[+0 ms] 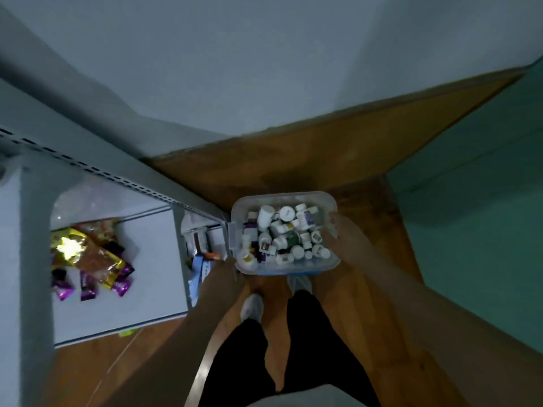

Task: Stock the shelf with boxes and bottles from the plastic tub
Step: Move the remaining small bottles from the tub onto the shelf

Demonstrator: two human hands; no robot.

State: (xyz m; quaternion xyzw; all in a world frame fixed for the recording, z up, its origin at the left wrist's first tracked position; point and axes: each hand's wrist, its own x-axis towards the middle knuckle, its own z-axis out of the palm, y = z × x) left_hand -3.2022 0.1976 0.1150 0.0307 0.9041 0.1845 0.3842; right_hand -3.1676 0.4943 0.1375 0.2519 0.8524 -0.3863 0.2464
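Clear plastic forms the one tub point(284, 198) in view, held above the wooden floor point(367, 160) between two hands. The left hand point(227, 273) grips the tub's near-left corner, fingers tucked under the rim; the right hand point(342, 233) holds the right wall, fingers curled over the edge. Inside lies a jumbled heap of white-capped bottles point(282, 233), too many and too overlapped to count exactly, certainly more than a dozen; one has a dark green body. No separate box can be made out among them.

Just left of the tub stands one grey metal shelf point(152, 259), its slotted upright running diagonally. On its lower board sits a pile of snack packets point(88, 259): gold, brown and about five small purple ones. In the narrow bay beside the tub, a few boxes point(202, 248) stand packed together, their number unclear. Below the tub show two dark trouser legs point(293, 348) and two pale shoes point(252, 306).
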